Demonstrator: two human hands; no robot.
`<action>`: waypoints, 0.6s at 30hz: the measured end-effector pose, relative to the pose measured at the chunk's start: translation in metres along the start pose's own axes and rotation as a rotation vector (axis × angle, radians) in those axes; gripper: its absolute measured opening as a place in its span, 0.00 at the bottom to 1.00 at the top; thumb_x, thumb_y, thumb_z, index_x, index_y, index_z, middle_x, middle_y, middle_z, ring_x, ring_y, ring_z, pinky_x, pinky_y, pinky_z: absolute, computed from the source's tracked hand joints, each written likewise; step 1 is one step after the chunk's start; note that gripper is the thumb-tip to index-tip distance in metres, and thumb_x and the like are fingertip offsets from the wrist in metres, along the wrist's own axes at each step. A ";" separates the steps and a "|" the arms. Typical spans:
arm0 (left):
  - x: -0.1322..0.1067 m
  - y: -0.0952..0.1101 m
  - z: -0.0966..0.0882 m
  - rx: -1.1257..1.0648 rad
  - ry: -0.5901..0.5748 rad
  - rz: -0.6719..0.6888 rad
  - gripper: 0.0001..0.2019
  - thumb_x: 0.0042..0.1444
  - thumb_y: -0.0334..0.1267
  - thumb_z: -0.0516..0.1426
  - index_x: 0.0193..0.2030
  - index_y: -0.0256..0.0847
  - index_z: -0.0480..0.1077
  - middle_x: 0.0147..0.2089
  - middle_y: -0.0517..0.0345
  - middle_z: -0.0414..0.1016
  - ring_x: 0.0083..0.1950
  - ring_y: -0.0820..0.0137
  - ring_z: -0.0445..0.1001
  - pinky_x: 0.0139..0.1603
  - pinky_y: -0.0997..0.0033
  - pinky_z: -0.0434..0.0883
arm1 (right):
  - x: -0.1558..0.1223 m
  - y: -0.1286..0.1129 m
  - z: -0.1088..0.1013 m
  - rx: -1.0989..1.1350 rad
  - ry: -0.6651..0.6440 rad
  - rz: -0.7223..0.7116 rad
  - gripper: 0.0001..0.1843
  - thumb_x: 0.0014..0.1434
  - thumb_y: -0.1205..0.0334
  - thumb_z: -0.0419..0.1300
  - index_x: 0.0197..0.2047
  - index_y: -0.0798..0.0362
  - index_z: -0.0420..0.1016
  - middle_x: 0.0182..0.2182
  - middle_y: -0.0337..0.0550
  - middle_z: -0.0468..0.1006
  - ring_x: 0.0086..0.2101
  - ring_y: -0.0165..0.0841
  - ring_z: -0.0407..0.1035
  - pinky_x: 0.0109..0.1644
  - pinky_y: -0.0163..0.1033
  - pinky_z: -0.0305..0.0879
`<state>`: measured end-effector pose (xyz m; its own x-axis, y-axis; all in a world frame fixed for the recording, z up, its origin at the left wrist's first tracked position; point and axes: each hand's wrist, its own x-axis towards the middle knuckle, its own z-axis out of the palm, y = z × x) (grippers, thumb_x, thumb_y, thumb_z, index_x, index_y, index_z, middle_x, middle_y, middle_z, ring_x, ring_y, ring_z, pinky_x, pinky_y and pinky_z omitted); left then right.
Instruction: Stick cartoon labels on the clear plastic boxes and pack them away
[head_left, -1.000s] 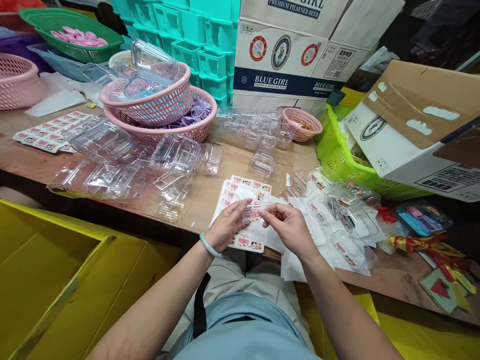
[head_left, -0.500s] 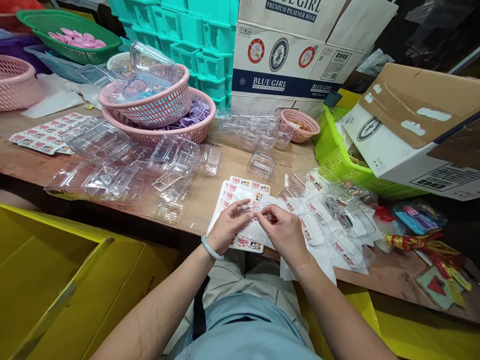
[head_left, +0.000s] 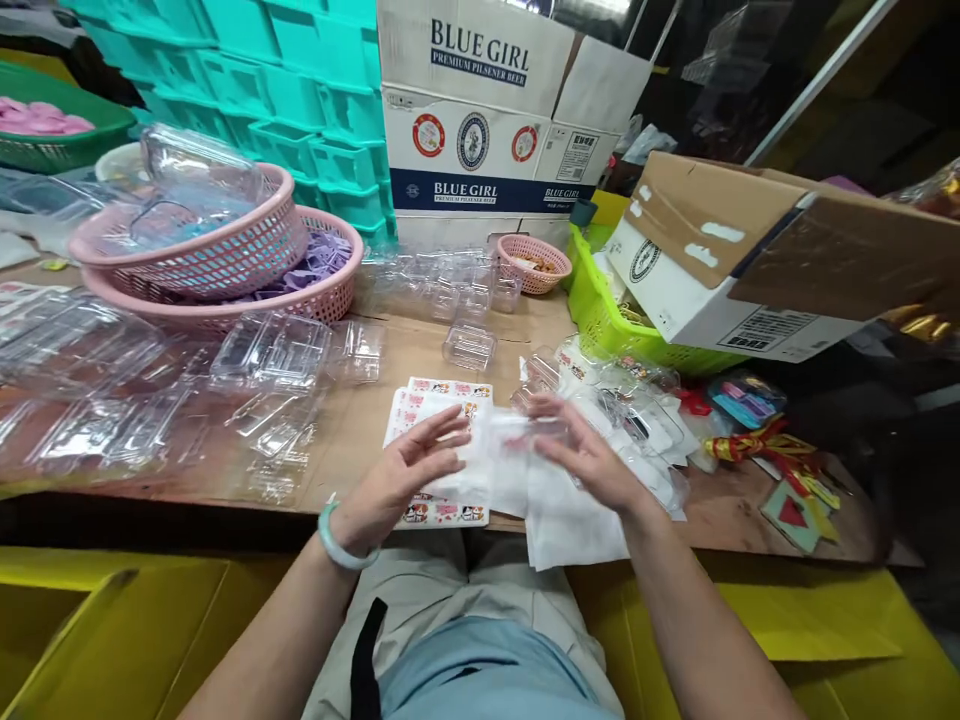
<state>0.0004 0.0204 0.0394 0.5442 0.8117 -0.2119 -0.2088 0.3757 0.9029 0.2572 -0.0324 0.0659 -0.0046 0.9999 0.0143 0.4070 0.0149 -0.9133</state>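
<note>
My left hand is open, fingers spread, above a stack of white sticker sheets printed with red and cartoon figures. My right hand is to the right, its thumb and fingers on either side of a small clear plastic case that carries a reddish print. Motion blurs the case and the fingertips. White backing paper lies beneath this hand. Just beyond it, clear cases with printed stickers are heaped on more paper.
Clear plastic cases cover the left of the table. Behind them are stacked pink baskets with purple pieces. A small pink basket, a lime-green crate and an open carton stand at the back right, near turquoise bins.
Both hands were together on the clear case. My left hand has let go and moved left; my right hand holds the case further right over the paper. The view has turned right.
</note>
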 end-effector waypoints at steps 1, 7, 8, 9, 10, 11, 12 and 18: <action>0.005 0.001 -0.010 0.131 0.087 0.028 0.32 0.48 0.50 0.64 0.60 0.43 0.67 0.62 0.46 0.66 0.60 0.54 0.67 0.53 0.58 0.69 | 0.002 0.008 -0.016 -0.073 0.191 -0.031 0.30 0.57 0.49 0.61 0.60 0.47 0.58 0.55 0.50 0.68 0.54 0.39 0.66 0.56 0.46 0.65; 0.044 -0.013 -0.042 1.189 0.449 0.104 0.36 0.43 0.60 0.62 0.55 0.38 0.69 0.52 0.41 0.69 0.57 0.46 0.62 0.58 0.47 0.57 | 0.024 0.076 -0.084 -0.785 1.002 -0.166 0.35 0.50 0.52 0.65 0.56 0.58 0.59 0.53 0.62 0.65 0.56 0.50 0.61 0.59 0.56 0.58; 0.050 -0.017 -0.040 1.265 0.443 0.071 0.35 0.43 0.60 0.62 0.54 0.38 0.69 0.52 0.41 0.69 0.57 0.45 0.61 0.57 0.47 0.57 | 0.025 0.084 -0.087 -0.851 1.003 -0.164 0.33 0.50 0.52 0.65 0.55 0.57 0.60 0.53 0.63 0.66 0.56 0.51 0.60 0.59 0.58 0.57; 0.056 -0.020 -0.037 1.311 0.445 0.045 0.33 0.44 0.59 0.62 0.52 0.39 0.69 0.51 0.41 0.68 0.57 0.45 0.61 0.56 0.47 0.57 | 0.026 0.090 -0.086 -0.897 0.992 -0.165 0.33 0.51 0.51 0.64 0.55 0.57 0.60 0.53 0.63 0.66 0.57 0.52 0.59 0.59 0.59 0.56; 0.060 -0.022 -0.033 1.337 0.446 0.027 0.30 0.44 0.57 0.62 0.49 0.39 0.69 0.51 0.41 0.68 0.56 0.46 0.61 0.55 0.48 0.57 | 0.026 0.093 -0.084 -0.929 0.985 -0.169 0.33 0.51 0.49 0.64 0.55 0.57 0.60 0.54 0.64 0.65 0.59 0.53 0.58 0.60 0.61 0.54; 0.064 -0.024 -0.030 1.349 0.446 0.017 0.25 0.45 0.55 0.62 0.45 0.40 0.70 0.50 0.42 0.68 0.55 0.47 0.62 0.54 0.50 0.57 | 0.025 0.093 -0.079 -0.951 0.990 -0.179 0.35 0.50 0.48 0.65 0.55 0.57 0.60 0.56 0.65 0.64 0.60 0.54 0.55 0.61 0.62 0.51; 0.066 -0.023 -0.028 1.352 0.448 0.016 0.20 0.46 0.52 0.62 0.41 0.40 0.70 0.48 0.43 0.69 0.54 0.48 0.62 0.53 0.51 0.58 | 0.024 0.089 -0.072 -0.961 1.004 -0.197 0.36 0.50 0.46 0.66 0.55 0.57 0.60 0.58 0.66 0.61 0.62 0.55 0.52 0.63 0.63 0.48; 0.057 0.006 -0.024 0.869 0.153 0.109 0.08 0.49 0.39 0.59 0.26 0.40 0.64 0.32 0.57 0.68 0.39 0.63 0.68 0.41 0.65 0.63 | 0.028 0.033 0.007 -0.515 0.499 -0.281 0.30 0.55 0.48 0.63 0.57 0.50 0.64 0.55 0.53 0.69 0.56 0.44 0.62 0.62 0.54 0.56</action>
<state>0.0107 0.0793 0.0239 0.4300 0.8973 -0.0998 0.4713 -0.1288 0.8725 0.2642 -0.0042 0.0330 0.1922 0.8376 0.5113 0.8259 0.1434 -0.5454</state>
